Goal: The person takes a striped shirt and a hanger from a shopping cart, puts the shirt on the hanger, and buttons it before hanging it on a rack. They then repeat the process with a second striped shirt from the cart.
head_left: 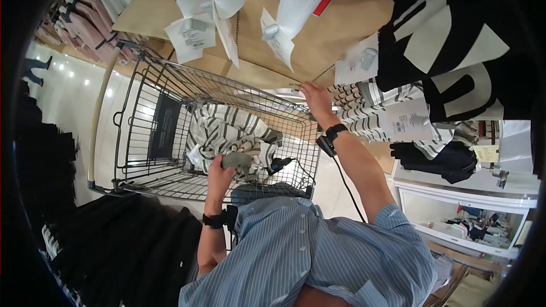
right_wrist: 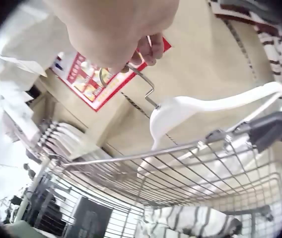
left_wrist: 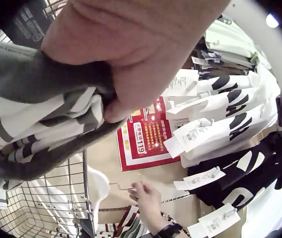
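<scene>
My left hand (head_left: 218, 181) grips a striped garment (left_wrist: 36, 134) by its grey-green collar, over the basket of a wire shopping cart (head_left: 129, 162). More white-and-dark striped clothing (head_left: 227, 122) lies bunched in the cart. At the cart's far right corner, my right hand (head_left: 317, 104) pinches the metal hook of a white hanger (right_wrist: 185, 106). No garment hangs on the part of the hanger that shows in the right wrist view, where its shoulders slant down beside the cart's rim.
Black shirts (head_left: 418, 31) with white letters and tagged white shirts (left_wrist: 235, 116) hang on the display wall. A red price sign (left_wrist: 151, 139) is fixed behind them. Striped tops (head_left: 364, 119) hang just right of my right hand. Dark clothes (head_left: 131, 244) crowd the near left.
</scene>
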Tool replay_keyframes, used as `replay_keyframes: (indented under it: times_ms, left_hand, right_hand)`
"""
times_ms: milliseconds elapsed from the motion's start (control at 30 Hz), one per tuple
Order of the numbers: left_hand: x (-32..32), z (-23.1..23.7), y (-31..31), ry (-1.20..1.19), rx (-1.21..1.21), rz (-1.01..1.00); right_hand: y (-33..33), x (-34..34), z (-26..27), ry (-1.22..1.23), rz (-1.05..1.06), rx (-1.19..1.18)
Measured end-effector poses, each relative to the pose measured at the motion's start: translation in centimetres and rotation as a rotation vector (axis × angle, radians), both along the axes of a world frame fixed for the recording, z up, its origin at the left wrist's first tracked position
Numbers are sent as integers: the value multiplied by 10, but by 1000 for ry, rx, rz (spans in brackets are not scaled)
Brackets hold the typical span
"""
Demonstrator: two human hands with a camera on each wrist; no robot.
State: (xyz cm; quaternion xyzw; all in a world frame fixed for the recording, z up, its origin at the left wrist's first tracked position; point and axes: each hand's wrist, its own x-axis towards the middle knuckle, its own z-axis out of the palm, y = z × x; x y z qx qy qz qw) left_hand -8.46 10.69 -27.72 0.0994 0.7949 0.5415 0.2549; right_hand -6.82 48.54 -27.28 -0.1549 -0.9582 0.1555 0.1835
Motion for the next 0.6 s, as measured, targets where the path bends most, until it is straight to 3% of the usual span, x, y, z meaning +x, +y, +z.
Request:
replay_keyframes:
  times_ms: [67,167,267,367,500,600]
  left_hand:
    - [-4,9,7,-2,16,73]
    - [-7,-3,18,40,125,98]
    - [-8,34,41,121,139,-1]
    - [-3,68,68,190,130,-166]
    - [12,66,89,318,46,-359]
    - [24,68,95,214,15,-424]
  right_hand:
    - [-10,-2,34,275,-22,4]
    - [-34,19,79,300,-61,1]
    - [-68,52,123,320,27,44]
    - [-104,94,131,367,72,44]
    - [-138,133,145,363,112,-185]
    - [-150,151,147,443,72,-365]
